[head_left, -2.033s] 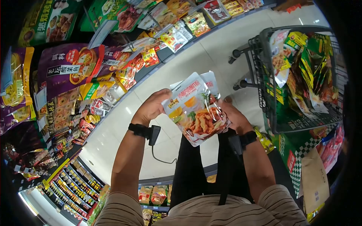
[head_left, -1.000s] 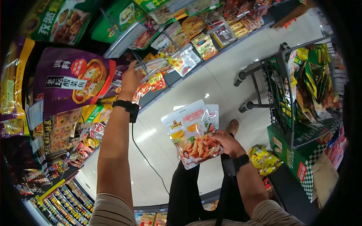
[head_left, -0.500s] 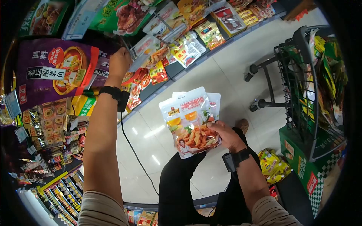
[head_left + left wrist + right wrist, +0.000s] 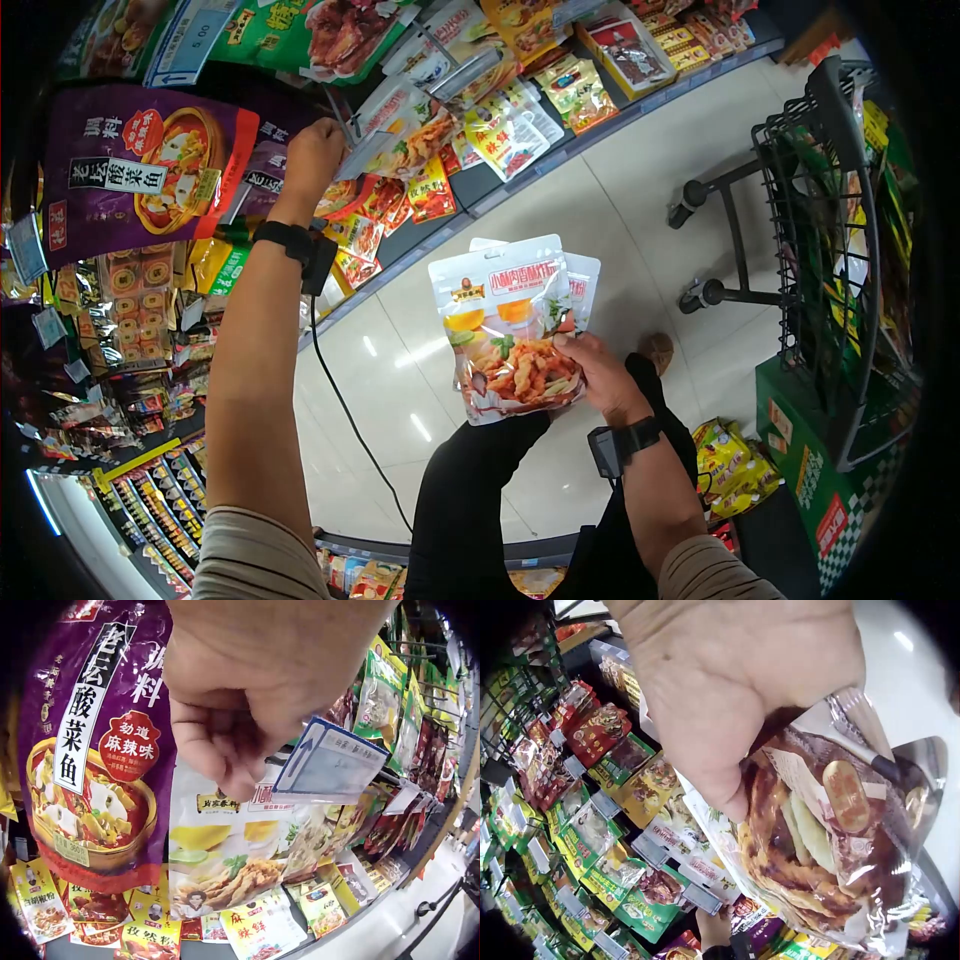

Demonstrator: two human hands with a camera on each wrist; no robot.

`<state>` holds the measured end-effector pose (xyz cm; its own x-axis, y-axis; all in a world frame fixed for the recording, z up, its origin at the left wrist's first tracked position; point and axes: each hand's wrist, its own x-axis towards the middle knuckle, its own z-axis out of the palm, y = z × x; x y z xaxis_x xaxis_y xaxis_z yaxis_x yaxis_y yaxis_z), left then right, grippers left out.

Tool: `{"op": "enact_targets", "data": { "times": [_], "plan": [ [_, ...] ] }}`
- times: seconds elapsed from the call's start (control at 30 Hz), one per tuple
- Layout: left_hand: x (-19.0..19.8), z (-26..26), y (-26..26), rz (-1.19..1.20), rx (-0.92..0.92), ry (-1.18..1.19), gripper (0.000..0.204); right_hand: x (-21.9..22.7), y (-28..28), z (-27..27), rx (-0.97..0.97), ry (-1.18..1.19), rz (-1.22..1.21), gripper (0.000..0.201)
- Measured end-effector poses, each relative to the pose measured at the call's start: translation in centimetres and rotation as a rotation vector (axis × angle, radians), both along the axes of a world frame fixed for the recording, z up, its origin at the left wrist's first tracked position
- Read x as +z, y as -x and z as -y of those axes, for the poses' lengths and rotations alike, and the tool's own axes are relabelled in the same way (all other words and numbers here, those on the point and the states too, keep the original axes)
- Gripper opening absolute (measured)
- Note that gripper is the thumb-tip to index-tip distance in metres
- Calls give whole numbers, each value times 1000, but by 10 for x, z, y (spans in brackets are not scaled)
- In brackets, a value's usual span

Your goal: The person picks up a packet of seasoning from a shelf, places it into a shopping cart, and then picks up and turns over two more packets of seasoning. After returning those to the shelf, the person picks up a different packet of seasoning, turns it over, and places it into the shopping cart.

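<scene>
Head view: gripping a white packet with the right hand, out in front of the dark-trousered legs and above the pale floor. Laying the thumb over the front near the right edge, with the other fingers hidden behind. Showing fried pieces, green leaves and red lettering on the face (upright and readable from above). Overlapping a second white packet, visible mainly along the right. Reaching up with the left hand to a spot just beside a large purple pouch. Trailing a black cable from the left wrist camera. Standing at the far right, a dark wire cart with packs inside; below, a green box, and near that, a yellow bag.

Left wrist view: curling the fingers at the upper edge of a hanging packet, white and matching the held one in design. Cannot tell whether pinching or merely touching (blocked by the hand itself). Close by the fingertips, to their right, a blue-edged price tag; to the left, the purple pouch; underneath, small sachets.

Right wrist view: pinching shiny film, with the thumb pressed along one side of the packaging. Beyond, rows of hanging packs, with the left hand small at the bottom.
</scene>
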<state>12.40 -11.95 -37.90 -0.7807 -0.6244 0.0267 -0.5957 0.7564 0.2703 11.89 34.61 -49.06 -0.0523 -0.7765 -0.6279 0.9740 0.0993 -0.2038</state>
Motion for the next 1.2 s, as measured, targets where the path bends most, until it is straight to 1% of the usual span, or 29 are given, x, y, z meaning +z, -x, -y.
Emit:
{"op": "enact_targets", "data": {
  "times": [0.17,0.27,0.33,0.37,0.47,0.57,0.63,0.67,0.77,0.8,0.87,0.9,0.93,0.97,1.03,1.13,1.2],
  "plan": [
    [-6,5,-3,-54,21,-74,22,-1,0,9,4,-40,-31,43],
    [-4,3,-6,-62,-62,46,24,7,1,15,6,-1,-27,45],
    [-6,3,-8,-76,8,-74,27,12,3,21,-2,48,-20,46],
    [-3,-1,-7,-84,43,-133,29,14,3,22,-1,37,-22,46],
    [10,-22,-12,-167,194,-402,37,13,1,25,3,19,-36,45],
    [26,-49,-31,-309,187,-578,42,4,-2,25,-2,55,-51,44],
    [32,-73,-49,-343,94,-494,42,2,-1,26,-11,100,-32,43],
    [38,-87,-56,-298,96,-424,41,8,-1,28,-44,68,-44,43],
    [28,-124,-88,-330,102,-446,40,7,0,31,-83,27,-21,45],
    [26,-136,-98,-226,151,-500,40,3,-1,31,-87,20,-11,45],
    [11,-157,-113,-95,226,-646,40,-6,-4,32,-92,8,5,46],
    [3,-170,-119,-78,280,-782,41,-6,-5,32,-86,1,0,46],
    [1,-171,-121,-77,314,-798,40,-7,-5,33,-80,-3,-8,47],
    [-10,-189,-126,-52,310,-1044,38,-7,-5,34,-73,-7,-15,47],
    [-28,-197,-129,-63,316,-1196,28,-9,-6,36,-78,-8,-19,46],
    [-24,-208,-121,-166,377,-1255,26,-10,-9,39,-100,6,-20,43],
    [-31,-199,-131,-141,345,-1233,26,-14,-10,40,-104,20,-14,41]
  ]
}}
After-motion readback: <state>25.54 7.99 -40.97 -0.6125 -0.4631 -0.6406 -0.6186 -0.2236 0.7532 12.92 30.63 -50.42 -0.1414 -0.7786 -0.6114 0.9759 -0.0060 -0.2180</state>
